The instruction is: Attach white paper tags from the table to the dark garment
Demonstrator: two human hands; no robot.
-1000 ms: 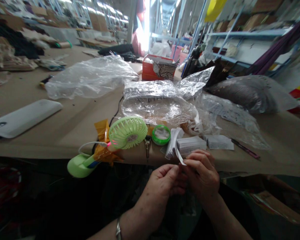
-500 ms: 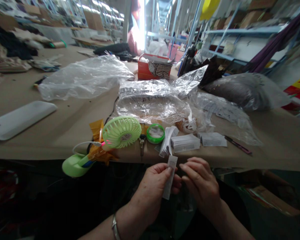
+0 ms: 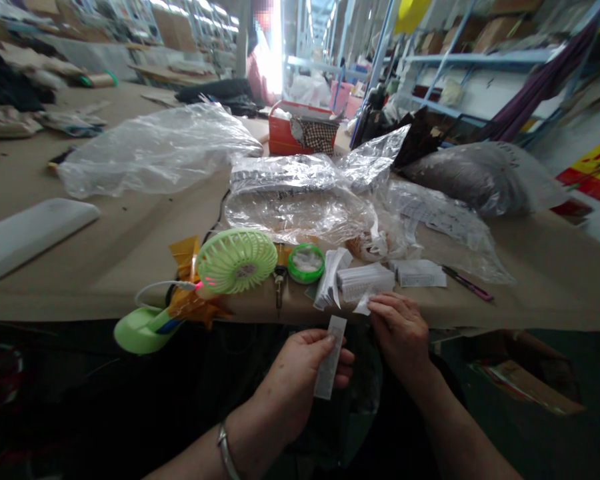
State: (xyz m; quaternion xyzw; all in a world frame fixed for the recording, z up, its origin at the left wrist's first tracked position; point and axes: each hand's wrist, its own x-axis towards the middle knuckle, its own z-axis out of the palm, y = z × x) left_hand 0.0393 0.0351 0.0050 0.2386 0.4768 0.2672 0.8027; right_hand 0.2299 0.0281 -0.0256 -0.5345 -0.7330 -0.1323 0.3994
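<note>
Between thumb and fingers, my left hand point(image 3: 305, 367) grips a narrow white label strip point(image 3: 330, 360), held upright below the table edge. My right hand point(image 3: 403, 333) pinches a white label point(image 3: 364, 305) at the front of the middle label stack point(image 3: 365, 281). Beside that pile, a fanned stack of labels point(image 3: 331, 277) lies to the left and a smaller label stack point(image 3: 420, 273) to the right. A round green tub point(image 3: 306, 264) with whitish contents stands left of the labels.
A green fan point(image 3: 237, 262) is taped at the table's front edge. Clear plastic bags point(image 3: 300, 200) lie behind the labels, with a red box point(image 3: 285, 137) farther back. A dark pen-like tool point(image 3: 467, 283) rests at right, a white case point(image 3: 35, 233) at left.
My right hand has moved from beside my left hand up to the middle stack and taken hold of a label there. My left hand still holds its strip.
</note>
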